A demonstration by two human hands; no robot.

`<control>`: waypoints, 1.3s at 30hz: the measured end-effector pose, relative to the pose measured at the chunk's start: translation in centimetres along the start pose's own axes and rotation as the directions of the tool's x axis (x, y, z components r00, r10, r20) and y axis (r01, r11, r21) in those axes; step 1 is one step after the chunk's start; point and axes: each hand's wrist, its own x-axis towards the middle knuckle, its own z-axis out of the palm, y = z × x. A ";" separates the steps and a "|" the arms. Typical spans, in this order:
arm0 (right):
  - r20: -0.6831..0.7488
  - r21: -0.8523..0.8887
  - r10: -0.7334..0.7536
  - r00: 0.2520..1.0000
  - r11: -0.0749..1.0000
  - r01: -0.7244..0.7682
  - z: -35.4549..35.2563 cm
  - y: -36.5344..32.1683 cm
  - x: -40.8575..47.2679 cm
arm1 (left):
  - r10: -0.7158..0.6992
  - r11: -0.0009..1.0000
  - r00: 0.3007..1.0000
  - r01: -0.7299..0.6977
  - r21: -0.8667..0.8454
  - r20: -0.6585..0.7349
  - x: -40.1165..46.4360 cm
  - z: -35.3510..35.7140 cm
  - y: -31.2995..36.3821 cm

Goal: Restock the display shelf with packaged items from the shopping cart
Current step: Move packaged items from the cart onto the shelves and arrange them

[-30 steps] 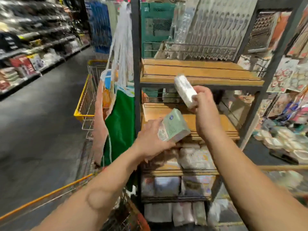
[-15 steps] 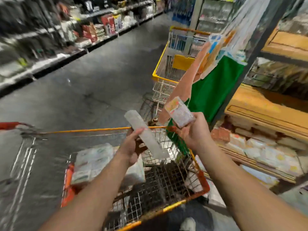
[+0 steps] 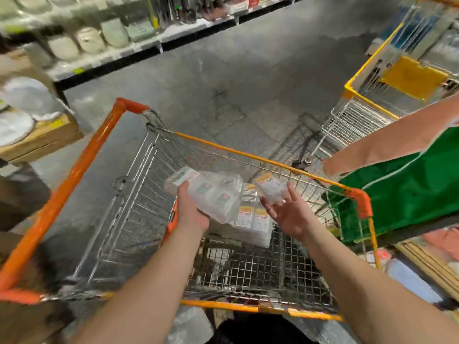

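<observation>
looking down, the biggest thing is the shopping cart (image 3: 139, 214), a wire one with an orange rim, right in front of the person. a second cart with a yellow rim (image 3: 367, 78) stands farther off on the right, and a green bag (image 3: 407, 184) hangs near it. low at the right edge a bit of wooden shelf (image 3: 427, 264) shows, very blurry. inside the orange cart, on the wire floor, lies a stack of packs (image 3: 250, 224) with orange and white labels. both hands are over this stack. the left hand (image 3: 191, 214) holds a long clear pack (image 3: 211, 194), with its fingers curled under it and the thumb on its near side. the right hand (image 3: 288, 214) is palm up with fingers spread apart, and a small pack (image 3: 270, 188) rests on the fingertips, not squeezed. it may slip off. the packs look light and soft, wrapped in shiny plastic, so they are likely slippery and can bend. it seems best to hold each one around the middle, with the thumb on top and fingers below. the long one may sag at the ends if held by a tip. the shelf job looks only partly done, since packs still wait in the cart.
</observation>
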 end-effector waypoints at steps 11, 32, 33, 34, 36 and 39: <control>-0.174 -0.239 0.123 0.977 0.957 -0.163 -1.0 2.3 7.2 | -0.095 0.968 0.930 0.003 -0.251 -0.356 5.3 -3.4 -1.5; -0.304 -0.859 -0.282 0.910 0.495 -0.133 -1.5 3.5 16.7 | -0.385 0.920 0.810 0.376 -0.112 -0.442 8.9 -6.1 -4.0; -0.296 -0.874 -0.302 0.906 0.467 -0.130 -1.4 3.4 16.8 | -0.375 0.921 0.792 0.378 -0.095 -0.481 8.8 -6.4 -3.9; -0.289 -0.882 -0.312 0.905 0.454 -0.125 -1.3 3.4 16.9 | -0.343 0.927 0.788 0.371 -0.051 -0.511 8.6 -6.6 -3.8; -0.298 -0.886 -0.317 0.900 0.444 -0.137 -1.1 3.5 17.1 | -0.241 0.938 0.806 0.337 0.084 -0.540 8.8 -6.6 -3.4; -0.310 -0.921 -0.367 0.877 0.346 -0.181 -0.5 3.5 17.1 | -0.168 0.914 0.822 0.337 0.227 -0.543 9.1 -6.1 -2.9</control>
